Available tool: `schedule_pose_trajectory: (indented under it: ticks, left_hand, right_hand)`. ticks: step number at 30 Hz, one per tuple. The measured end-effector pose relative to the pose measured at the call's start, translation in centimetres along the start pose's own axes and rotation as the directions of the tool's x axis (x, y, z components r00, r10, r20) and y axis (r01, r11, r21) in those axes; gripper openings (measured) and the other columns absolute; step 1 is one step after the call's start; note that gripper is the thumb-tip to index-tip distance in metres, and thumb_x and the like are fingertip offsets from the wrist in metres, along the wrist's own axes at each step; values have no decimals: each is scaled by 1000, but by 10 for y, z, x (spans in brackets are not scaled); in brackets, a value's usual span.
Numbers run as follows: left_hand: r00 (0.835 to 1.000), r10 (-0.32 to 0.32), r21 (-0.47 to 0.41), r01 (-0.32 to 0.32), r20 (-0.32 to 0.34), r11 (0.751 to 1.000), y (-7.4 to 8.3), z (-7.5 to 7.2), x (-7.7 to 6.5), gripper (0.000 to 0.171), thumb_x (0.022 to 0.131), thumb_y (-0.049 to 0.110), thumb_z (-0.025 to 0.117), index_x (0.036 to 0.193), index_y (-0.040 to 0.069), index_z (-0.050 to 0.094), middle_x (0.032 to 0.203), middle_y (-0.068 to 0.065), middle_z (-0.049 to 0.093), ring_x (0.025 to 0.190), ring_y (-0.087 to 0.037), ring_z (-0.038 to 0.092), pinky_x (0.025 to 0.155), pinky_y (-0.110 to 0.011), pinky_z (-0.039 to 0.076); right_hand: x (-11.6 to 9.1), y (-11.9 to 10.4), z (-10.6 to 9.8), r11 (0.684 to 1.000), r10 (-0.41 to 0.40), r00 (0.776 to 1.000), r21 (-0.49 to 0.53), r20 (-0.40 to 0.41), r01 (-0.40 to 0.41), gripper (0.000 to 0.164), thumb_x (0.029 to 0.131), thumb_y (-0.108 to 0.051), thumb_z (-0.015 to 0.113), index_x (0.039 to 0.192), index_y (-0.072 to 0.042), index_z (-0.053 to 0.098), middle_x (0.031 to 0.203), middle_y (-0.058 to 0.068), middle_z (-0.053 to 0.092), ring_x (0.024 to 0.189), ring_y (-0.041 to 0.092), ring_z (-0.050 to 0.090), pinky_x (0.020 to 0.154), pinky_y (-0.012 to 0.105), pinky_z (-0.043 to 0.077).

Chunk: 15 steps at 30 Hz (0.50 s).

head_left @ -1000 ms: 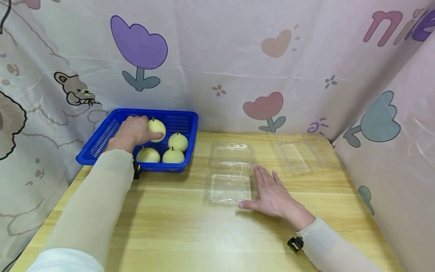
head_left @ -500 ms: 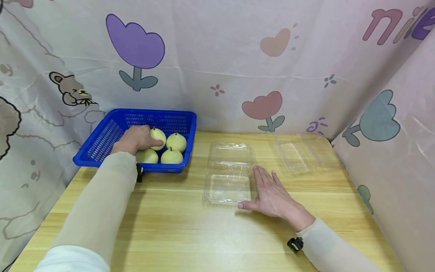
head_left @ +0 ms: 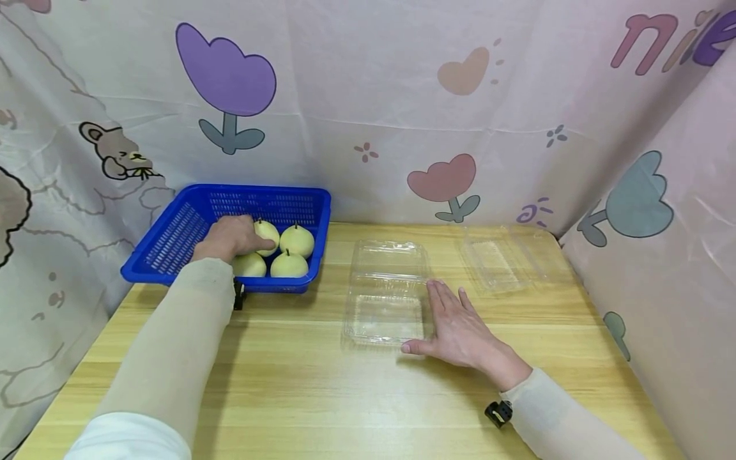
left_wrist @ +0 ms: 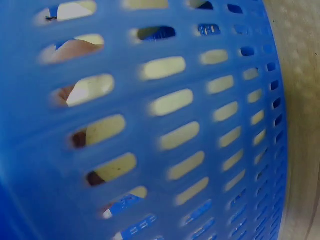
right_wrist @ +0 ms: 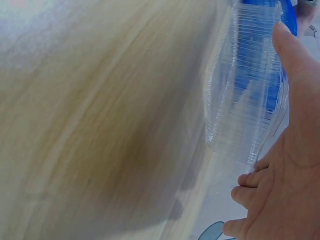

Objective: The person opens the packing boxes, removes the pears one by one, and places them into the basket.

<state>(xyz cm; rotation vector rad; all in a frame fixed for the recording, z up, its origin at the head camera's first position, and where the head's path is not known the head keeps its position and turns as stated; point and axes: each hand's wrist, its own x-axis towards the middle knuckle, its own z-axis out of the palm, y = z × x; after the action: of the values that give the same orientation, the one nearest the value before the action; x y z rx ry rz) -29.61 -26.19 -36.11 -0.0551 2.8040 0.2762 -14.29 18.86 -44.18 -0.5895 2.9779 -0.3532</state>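
In the head view my left hand (head_left: 227,236) reaches down into a blue plastic basket (head_left: 320,246), its thumb and fingers around a pale yellow pear (head_left: 267,235). Several more pears sit close by, one pear (head_left: 296,241) right beside it and another pear (head_left: 289,264) nearer the front. Through the slots of the basket wall (left_wrist: 145,115), the left wrist view gives only bits of fruit and hand. My right hand (head_left: 460,329) lies with fingers extended along the right side of a clear plastic clamshell box (head_left: 388,313), which stands with its lid folded back. Its thumb is at the front corner.
A second clear plastic box (head_left: 494,262) stands farther back on the right of the wooden table (head_left: 322,396). Printed curtains (head_left: 345,115) close off the back and both sides.
My left hand has lowered the pear from above the others down among them in the basket. The right hand and the clamshell box have stayed in place.
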Motion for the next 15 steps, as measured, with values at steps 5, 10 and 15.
schedule_pose_trajectory:
  ticks: [5, 10, 15]
  left_hand:
    - [1000, 11, -1, -11, 1, 1000, 0, 2, 0, 70, 95, 62, 66, 118, -3, 64, 111, -22, 61, 87, -33, 54, 71, -44, 47]
    - [1000, 9, -4, -9, 8, 1000, 1, 4, 1, 67, 94, 60, 68, 116, -3, 64, 112, -22, 62, 89, -34, 54, 74, -45, 49]
    - [999, 16, -7, -16, 30, 1000, 0, 6, 3, 71, 95, 59, 66, 123, -6, 62, 119, -25, 62, 93, -36, 55, 76, -48, 51]
  right_hand:
    - [1, 0, 0, 1000, -2, 1000, -4, 3, 2, 141, 77, -95, 56, 165, 7, 14, 172, 29, 18, 160, 43, 22, 129, 65, 13]
    - [1, 0, 0, 1000, 2, 1000, -1, 5, -2, 141, 77, -94, 57, 165, 6, 13, 172, 28, 18, 160, 43, 21, 129, 65, 13]
    - [1, 0, 0, 1000, 4, 1000, 2, 5, -4, 140, 77, -93, 59, 165, 6, 13, 172, 28, 18, 160, 43, 21, 129, 65, 13]
